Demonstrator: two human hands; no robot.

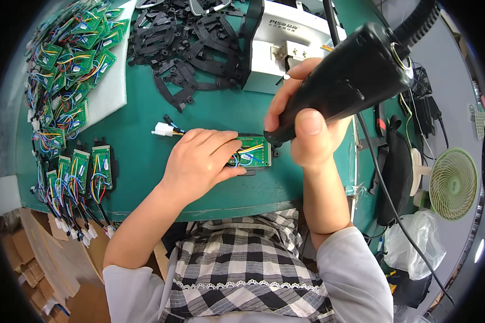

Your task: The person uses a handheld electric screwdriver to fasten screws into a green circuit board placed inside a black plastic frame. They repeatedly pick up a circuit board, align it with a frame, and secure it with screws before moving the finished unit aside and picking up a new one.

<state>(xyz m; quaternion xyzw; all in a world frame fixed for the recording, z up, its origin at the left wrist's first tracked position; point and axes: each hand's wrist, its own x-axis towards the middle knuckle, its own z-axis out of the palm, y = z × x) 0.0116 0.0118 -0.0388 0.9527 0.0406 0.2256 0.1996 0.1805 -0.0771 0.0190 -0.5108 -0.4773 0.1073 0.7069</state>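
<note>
My left hand [202, 159] lies flat on a small green circuit board [253, 152] with coloured wires, pressing it onto the green table [145, 161]. The board sits on a black plastic bracket, and its wires run left to a white plug [163, 129]. My right hand [307, 121] grips a black electric screwdriver [350, 75], with its tip down at the board's upper right corner. A black cable runs from the top of the tool.
A row of finished boards on black brackets [81, 172] lies at the left edge. More wired boards [70, 64] are heaped at the back left on a white pad. Loose black brackets [183, 48] lie at the back, beside a white machine [285, 48]. A small fan [452, 183] stands at right.
</note>
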